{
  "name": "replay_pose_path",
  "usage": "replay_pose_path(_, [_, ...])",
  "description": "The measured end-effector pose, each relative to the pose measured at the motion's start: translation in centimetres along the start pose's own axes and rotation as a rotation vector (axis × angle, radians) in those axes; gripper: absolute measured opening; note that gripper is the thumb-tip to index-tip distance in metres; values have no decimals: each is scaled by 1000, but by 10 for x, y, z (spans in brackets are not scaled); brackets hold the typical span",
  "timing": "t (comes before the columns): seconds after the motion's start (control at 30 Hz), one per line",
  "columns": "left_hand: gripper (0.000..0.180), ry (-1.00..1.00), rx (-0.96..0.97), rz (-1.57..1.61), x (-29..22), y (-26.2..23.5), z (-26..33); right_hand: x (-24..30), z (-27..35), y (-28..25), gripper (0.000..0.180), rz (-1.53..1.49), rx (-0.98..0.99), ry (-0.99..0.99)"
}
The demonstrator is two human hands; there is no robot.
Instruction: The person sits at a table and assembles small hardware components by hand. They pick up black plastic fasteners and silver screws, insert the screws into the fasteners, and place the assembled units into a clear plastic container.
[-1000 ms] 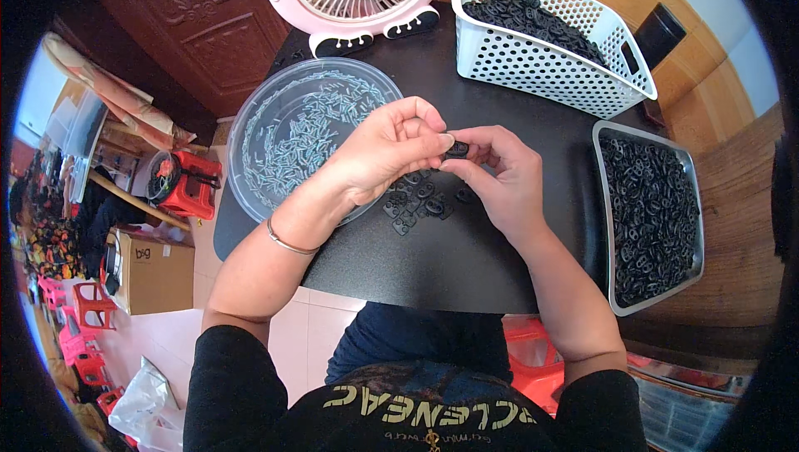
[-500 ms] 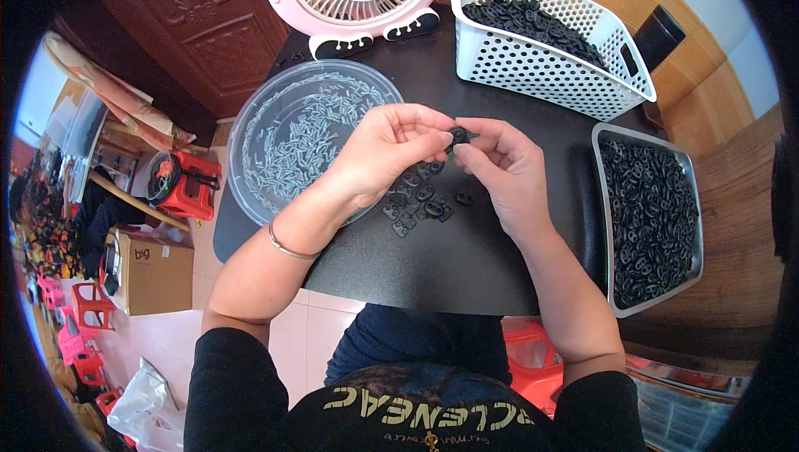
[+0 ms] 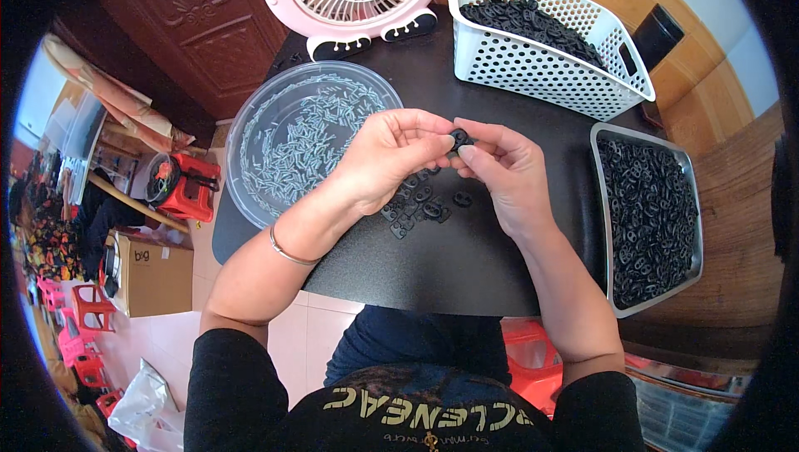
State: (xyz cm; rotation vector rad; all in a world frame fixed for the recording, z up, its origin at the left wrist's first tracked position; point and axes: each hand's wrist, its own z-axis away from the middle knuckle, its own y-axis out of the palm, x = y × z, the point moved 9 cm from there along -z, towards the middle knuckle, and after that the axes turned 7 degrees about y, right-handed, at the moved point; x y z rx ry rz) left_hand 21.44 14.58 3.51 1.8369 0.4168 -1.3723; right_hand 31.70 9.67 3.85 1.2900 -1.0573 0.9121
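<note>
Above the middle of the dark table (image 3: 449,277), both hands meet at a small black two-holed plastic piece (image 3: 459,139). My left hand (image 3: 387,156) pinches it from the left between thumb and fingers. My right hand (image 3: 509,171) grips it from the right the same way. Beneath my hands lie several loose black two-holed pieces (image 3: 422,202), partly covered by the left hand. Left of them stands a clear round tub (image 3: 235,140) holding many short, thin silvery-green pieces (image 3: 300,161), too small to make out exactly.
A metal tray (image 3: 697,202) full of black two-holed pieces sits at the right. Behind it is a white perforated basket (image 3: 533,77) with more black parts. A pink fan (image 3: 291,15) stands at the back. Red stools (image 3: 193,194) and a cardboard box (image 3: 158,273) are on the left floor.
The black piece has turned between my fingers and shows more of its face. My hands have barely shifted, both still pinching it.
</note>
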Motion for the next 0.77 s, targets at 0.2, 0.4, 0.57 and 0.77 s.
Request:
replay_pose_path(0.2, [13, -29, 46, 54, 4, 4, 1, -1, 1, 0, 27, -33, 28, 7])
replay_pose_path(0.4, [14, -45, 46, 100, 5, 4, 1, -2, 0, -1, 28, -69, 40, 23])
replay_pose_path(0.57, [13, -12, 37, 66, -1, 6, 1, 1, 1, -1, 29, -39, 12, 13])
replay_pose_path(0.77, [15, 59, 86, -6, -9, 6, 3, 13, 4, 4, 28, 91, 65, -87])
